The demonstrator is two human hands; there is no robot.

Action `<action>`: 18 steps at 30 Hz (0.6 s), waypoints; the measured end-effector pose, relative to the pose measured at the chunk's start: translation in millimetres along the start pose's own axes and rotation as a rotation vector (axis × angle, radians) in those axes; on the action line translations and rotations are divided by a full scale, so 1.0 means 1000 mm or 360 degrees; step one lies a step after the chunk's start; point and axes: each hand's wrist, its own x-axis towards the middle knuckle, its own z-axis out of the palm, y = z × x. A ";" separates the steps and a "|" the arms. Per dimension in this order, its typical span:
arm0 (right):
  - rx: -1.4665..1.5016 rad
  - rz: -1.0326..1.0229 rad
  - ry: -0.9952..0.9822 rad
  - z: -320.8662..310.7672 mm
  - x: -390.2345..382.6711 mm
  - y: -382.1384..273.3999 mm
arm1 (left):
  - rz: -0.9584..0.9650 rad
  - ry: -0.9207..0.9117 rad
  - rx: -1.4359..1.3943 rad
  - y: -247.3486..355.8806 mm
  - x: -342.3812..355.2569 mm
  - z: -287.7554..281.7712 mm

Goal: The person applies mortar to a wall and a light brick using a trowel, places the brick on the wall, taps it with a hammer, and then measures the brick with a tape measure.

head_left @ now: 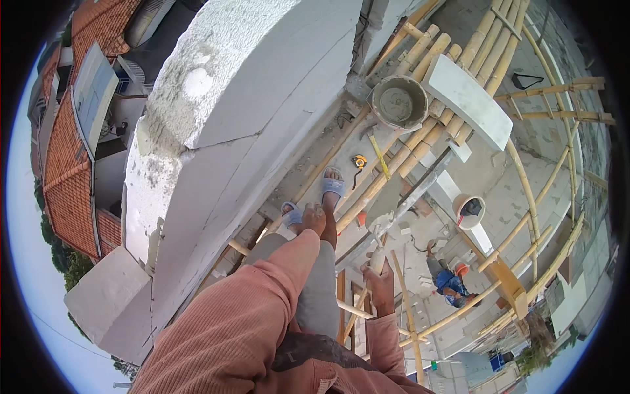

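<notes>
My right hand (380, 287) is closed around the pale handle of a trowel (384, 205). Its grey blade points away from me and has mortar on it. Over my bent legs, my left hand (313, 219) hangs close to my sandalled feet. Grey dust or mortar marks that hand, and its fingers are too hidden to read. Beyond my feet stands a bucket of grey mortar (399, 102). A yellow-and-black tape measure (359, 161) and a yellow-handled tool (379, 156) lie between the bucket and my feet.
A white block wall (249, 98) rises along my left. Bamboo poles (420, 148) form the scaffold, with a white block (467, 98) lying across them. Far below are a white bucket (470, 209) and a person in blue (453, 285). Tiled roofs (65, 190) show beyond the wall.
</notes>
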 end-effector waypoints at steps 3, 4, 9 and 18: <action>-0.0457 -0.0201 0.0084 0.000 -0.039 -0.015 | -0.0188 -0.0254 -0.0466 0.021 -0.081 -0.098; -0.0590 -0.0295 0.0008 0.004 -0.047 -0.027 | -0.0273 -0.0183 -0.0514 0.007 -0.095 -0.119; -0.1147 -0.0833 -0.0392 0.039 -0.093 -0.126 | -0.0104 -0.0327 -0.0610 -0.018 -0.161 -0.227; -0.2323 -0.1457 -0.1461 0.172 -0.115 -0.204 | 0.0607 0.0337 -0.0283 -0.216 -0.281 -0.186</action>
